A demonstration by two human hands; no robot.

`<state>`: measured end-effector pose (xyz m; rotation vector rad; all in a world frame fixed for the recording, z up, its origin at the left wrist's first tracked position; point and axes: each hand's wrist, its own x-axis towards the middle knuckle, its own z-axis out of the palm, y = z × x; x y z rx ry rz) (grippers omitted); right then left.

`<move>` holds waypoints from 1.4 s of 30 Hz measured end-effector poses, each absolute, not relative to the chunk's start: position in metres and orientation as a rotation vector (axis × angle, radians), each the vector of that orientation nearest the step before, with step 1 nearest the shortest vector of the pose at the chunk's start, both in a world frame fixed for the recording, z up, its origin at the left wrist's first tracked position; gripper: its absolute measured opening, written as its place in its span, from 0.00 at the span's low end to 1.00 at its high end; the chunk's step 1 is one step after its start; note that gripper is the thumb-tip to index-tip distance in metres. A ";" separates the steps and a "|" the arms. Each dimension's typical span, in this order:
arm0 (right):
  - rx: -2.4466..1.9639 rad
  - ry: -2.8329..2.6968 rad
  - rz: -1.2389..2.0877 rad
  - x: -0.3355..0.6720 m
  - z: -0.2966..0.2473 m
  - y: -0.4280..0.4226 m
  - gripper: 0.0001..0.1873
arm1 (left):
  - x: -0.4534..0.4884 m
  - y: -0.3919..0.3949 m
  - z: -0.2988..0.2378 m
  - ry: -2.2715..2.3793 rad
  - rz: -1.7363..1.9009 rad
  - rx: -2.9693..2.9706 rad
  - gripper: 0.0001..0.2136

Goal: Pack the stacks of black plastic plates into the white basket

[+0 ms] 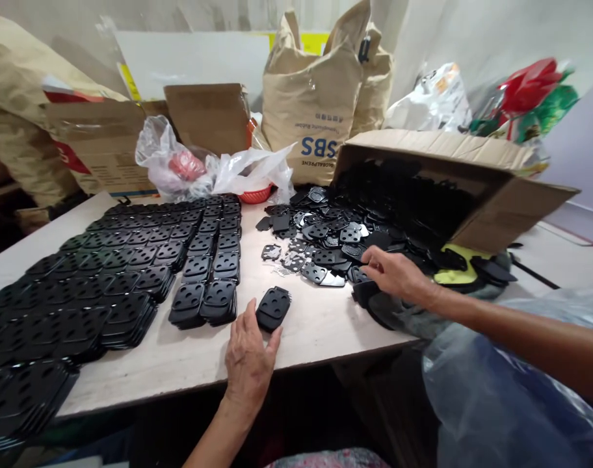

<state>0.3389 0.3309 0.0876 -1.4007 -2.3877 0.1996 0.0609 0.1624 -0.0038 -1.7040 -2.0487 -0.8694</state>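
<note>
My left hand (250,361) rests at the table's front edge, fingers and thumb apart. They touch the left and lower sides of a small stack of black plastic plates with round holes (274,308). My right hand (394,276) is over the near side of a loose heap of black plates (326,231). Its fingers are bent together toward the thumb; whether a plate is between the fingertips cannot be made out. Left of my left hand stand two columns of neatly stacked plates (219,300), and beyond them wider rows of stacked plates (131,318).
A cardboard box (491,221) lies on its side at the right, black plates spilling out. Behind stand a large tan sack (311,97), a red basket (255,195), plastic bags (157,153) and another carton (101,140). Clear plastic sheeting (511,383) hangs at the lower right.
</note>
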 end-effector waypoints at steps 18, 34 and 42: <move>-1.444 -2.529 -0.052 0.362 0.073 0.401 0.11 | 0.071 0.175 0.001 -2.087 -0.936 -1.670 0.29; -0.638 -2.605 1.537 0.272 0.123 0.276 0.08 | 0.094 0.134 0.061 -2.435 -1.785 -2.332 0.18; -0.410 -1.925 1.844 0.177 0.109 0.255 0.21 | 0.069 0.135 0.077 -2.382 -2.907 -1.403 0.22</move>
